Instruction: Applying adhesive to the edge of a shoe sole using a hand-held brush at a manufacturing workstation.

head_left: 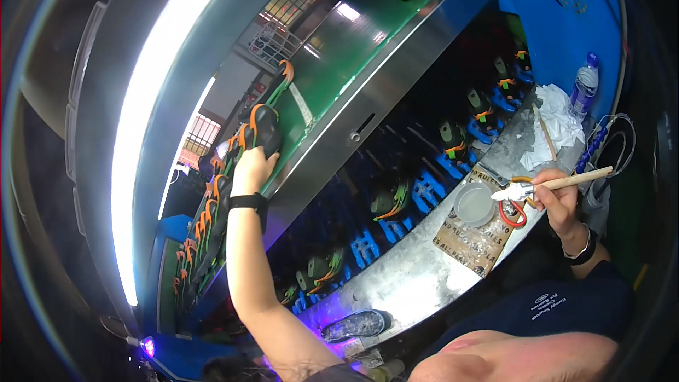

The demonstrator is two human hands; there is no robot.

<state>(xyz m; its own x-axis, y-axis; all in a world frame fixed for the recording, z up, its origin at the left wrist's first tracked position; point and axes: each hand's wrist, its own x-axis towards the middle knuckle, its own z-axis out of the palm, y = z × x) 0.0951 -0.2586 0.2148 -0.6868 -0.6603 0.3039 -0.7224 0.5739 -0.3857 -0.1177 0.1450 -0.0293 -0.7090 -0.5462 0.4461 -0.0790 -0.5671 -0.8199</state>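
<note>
green belt [338, 85], beyond my left hand [252, 168], which meets a dark shoe [266, 126], grip unclear. my right hand [557, 204]: gripping brush [576, 180], bristles near cup [474, 206], presumably against drips.

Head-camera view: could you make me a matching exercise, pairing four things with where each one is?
1. wooden-handled brush with a white tip
2. round, pale cup
3. clear plastic bottle with a purple cap
4. black-and-orange shoe

A. on brown printed cardboard
B. touched by the left hand
C. beside crumpled white paper
D. in the right hand

Pairs: 1-D, 2-A, 3-C, 4-B
</note>
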